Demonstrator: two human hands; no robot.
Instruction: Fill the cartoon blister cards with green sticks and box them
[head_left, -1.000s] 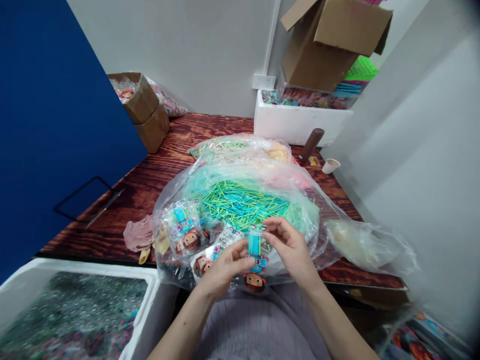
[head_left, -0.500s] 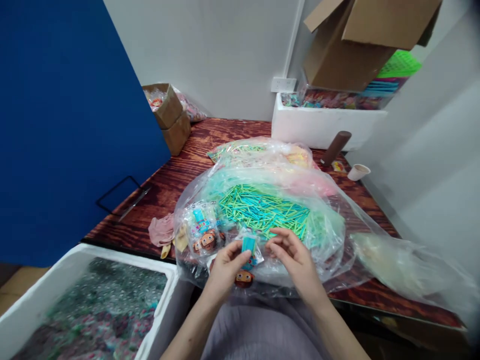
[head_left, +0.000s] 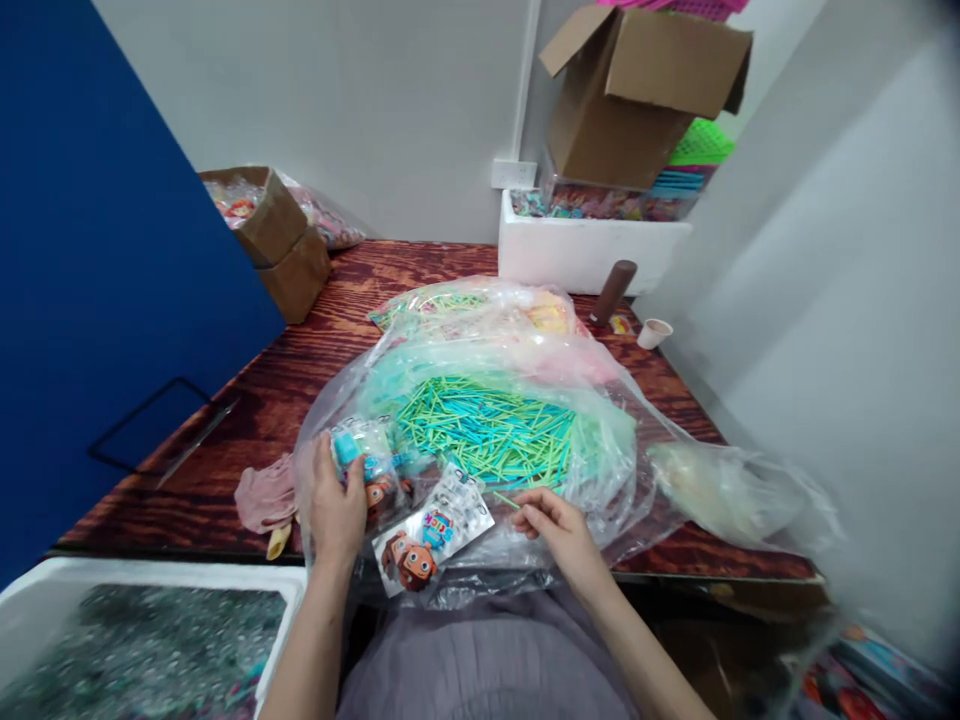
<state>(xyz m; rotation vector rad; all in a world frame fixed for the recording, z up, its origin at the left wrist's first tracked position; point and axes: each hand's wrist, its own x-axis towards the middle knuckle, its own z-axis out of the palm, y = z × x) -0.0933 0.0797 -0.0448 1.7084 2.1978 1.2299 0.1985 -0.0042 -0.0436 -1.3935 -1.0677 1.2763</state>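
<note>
My left hand [head_left: 339, 505] is at the left of the clear plastic sheet, thumb and fingers around the edge of a printed packet [head_left: 352, 445] with a light-blue piece in it, on a small pile of packets. My right hand [head_left: 551, 520] pinches a thin green stick [head_left: 505, 500], its tip pointing left. Between my hands a flat printed packet [head_left: 439, 525] with a brown cartoon head lies tilted on the plastic. Just beyond is a heap of green and blue sticks [head_left: 487, 425] in an open clear bag [head_left: 615, 490].
A white foam box [head_left: 292, 590] stands at the front left, a pink cloth [head_left: 266, 495] beside it on the wooden table [head_left: 262, 400]. At the back are cardboard boxes [head_left: 296, 275], a white foam box [head_left: 592, 250], a brown cylinder [head_left: 613, 292] and a paper cup [head_left: 655, 333].
My left hand has moved left from the middle to the packet pile. My right hand has lowered and now pinches a green stick. A flat packet now shows between them, and the view has shifted right.
</note>
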